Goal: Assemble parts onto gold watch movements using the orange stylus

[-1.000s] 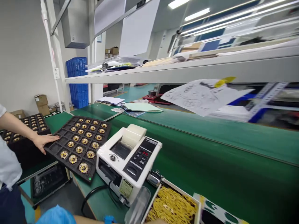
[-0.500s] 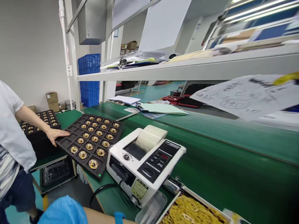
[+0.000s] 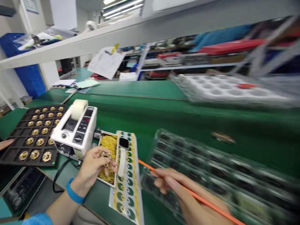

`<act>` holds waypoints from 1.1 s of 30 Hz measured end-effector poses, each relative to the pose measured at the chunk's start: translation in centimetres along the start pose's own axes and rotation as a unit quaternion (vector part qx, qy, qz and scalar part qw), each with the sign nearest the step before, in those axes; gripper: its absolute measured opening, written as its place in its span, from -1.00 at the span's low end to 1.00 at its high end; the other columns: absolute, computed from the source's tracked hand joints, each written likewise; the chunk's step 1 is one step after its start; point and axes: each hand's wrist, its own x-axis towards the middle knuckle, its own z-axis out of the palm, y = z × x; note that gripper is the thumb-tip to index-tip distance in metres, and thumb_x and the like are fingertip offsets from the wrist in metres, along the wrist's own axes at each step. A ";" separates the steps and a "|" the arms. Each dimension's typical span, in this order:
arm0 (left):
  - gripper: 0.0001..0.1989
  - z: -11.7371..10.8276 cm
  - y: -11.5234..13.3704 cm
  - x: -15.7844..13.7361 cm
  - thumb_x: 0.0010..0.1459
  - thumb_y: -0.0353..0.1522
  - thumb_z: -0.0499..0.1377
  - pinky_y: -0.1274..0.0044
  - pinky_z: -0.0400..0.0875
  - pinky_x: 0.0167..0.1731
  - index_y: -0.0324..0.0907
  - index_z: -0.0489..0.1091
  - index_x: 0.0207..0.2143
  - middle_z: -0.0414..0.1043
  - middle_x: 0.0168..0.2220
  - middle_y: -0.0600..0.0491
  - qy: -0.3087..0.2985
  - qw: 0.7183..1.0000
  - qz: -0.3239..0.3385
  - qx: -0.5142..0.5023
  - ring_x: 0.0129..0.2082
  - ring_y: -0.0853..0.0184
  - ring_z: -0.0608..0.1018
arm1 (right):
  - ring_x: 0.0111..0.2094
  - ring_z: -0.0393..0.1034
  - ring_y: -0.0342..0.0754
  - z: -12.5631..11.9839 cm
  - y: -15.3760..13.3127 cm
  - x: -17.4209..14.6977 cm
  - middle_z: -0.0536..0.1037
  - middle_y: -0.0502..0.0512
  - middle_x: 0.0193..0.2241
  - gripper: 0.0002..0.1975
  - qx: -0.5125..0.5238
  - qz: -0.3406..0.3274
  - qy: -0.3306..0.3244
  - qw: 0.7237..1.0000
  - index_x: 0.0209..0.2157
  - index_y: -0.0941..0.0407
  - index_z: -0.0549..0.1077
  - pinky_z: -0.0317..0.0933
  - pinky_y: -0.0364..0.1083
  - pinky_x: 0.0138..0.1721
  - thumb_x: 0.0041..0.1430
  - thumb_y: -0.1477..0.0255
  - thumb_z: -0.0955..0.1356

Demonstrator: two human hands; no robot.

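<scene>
My left hand (image 3: 90, 165), with a blue band at the wrist, pinches a small round gold-coloured part (image 3: 106, 155) above a white box (image 3: 115, 178) of yellow ring-like pieces (image 3: 109, 142). Between finger and thumb of my right hand (image 3: 180, 190) is a thin orange stick (image 3: 146, 165), its tip pointing left. Beside the box lies a sheet of die-cut stickers (image 3: 130, 190) in yellow and white, with a white-strapped smartwatch (image 3: 123, 143) on it. Right of the sheet is a clear blister tray (image 3: 161, 137) with dark round parts, blurred and partly behind my right hand.
A white tape dispenser (image 3: 90, 125) stands at left, next to a black foam tray (image 3: 16, 134) of gold parts. Another person's hand (image 3: 6, 144) touches that tray. White trays (image 3: 211, 87) sit at the back right; a shelf beam (image 3: 117, 36) crosses above.
The view has swung right. Both my hands now show, with the gold part and the orange stick; only my left arm showed before. The other person's hand remains at the black tray.
</scene>
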 end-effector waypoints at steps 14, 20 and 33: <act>-0.59 1.7 -0.6 -0.6 -0.01 -0.24 0.36 0.45 0.55 -0.26 -0.23 0.44 -0.12 0.59 -0.34 -0.01 -0.024 0.991 -0.056 0.115 -0.31 0.23 0.64 | -0.44 0.31 -0.02 1.6 -2.8 1.9 0.37 0.07 -0.51 -0.50 0.046 0.016 0.062 0.997 -0.53 0.09 0.37 0.26 -0.09 -0.42 0.41 0.10 0.18; -0.52 1.3 -1.5 -0.8 0.05 -0.27 0.34 0.27 0.42 0.08 -0.13 0.44 0.06 0.57 -0.19 0.02 -0.055 0.993 -0.068 0.076 -0.08 0.18 0.58 | -0.49 0.31 -0.09 3.1 -3.0 1.9 0.43 0.04 -0.47 -0.77 -0.081 -0.013 -0.029 0.996 -0.36 0.10 0.42 0.17 -0.15 -0.48 0.35 0.46 0.20; -0.62 1.1 -2.0 -1.3 0.15 -0.29 0.30 0.39 0.40 0.11 0.01 0.45 0.05 0.43 0.13 -0.02 -0.127 0.981 -0.062 0.135 0.17 0.13 0.41 | -0.53 0.32 -0.12 4.3 -1.6 1.4 0.46 0.00 -0.49 -0.81 -0.154 0.012 -0.008 0.988 -0.39 0.11 0.42 0.12 -0.17 -0.53 0.10 0.61 0.21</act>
